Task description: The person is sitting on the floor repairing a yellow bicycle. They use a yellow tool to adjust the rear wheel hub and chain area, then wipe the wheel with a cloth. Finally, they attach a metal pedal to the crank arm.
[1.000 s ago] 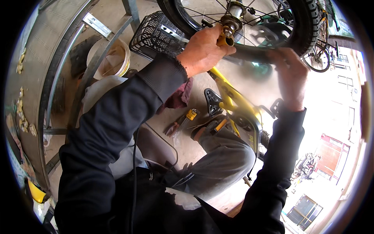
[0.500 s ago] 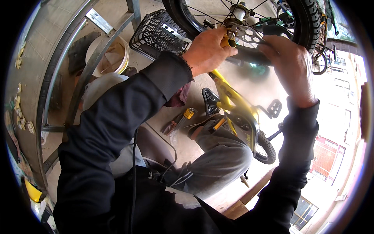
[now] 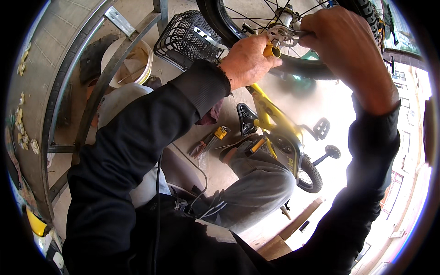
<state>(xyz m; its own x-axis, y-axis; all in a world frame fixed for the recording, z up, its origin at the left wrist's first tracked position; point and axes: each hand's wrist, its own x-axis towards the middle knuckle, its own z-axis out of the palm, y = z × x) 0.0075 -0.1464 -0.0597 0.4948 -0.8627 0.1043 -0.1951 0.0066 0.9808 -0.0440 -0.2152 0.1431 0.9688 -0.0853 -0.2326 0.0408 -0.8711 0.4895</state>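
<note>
At the wheel hub, the right hand pinches a metal spanner extending leftward; the left hand clasps a yellow tube.

Beige floor, grey metal frame at left; pale windowed building at right, glaringly bright

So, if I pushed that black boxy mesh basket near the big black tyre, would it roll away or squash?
The black boxy mesh basket would probably slide or rock rather than roll, because its sides look flattish. It's likely light for its size, since it's full of holes. It may be stiff enough not to squash easily: nothing visibly sags.
</note>
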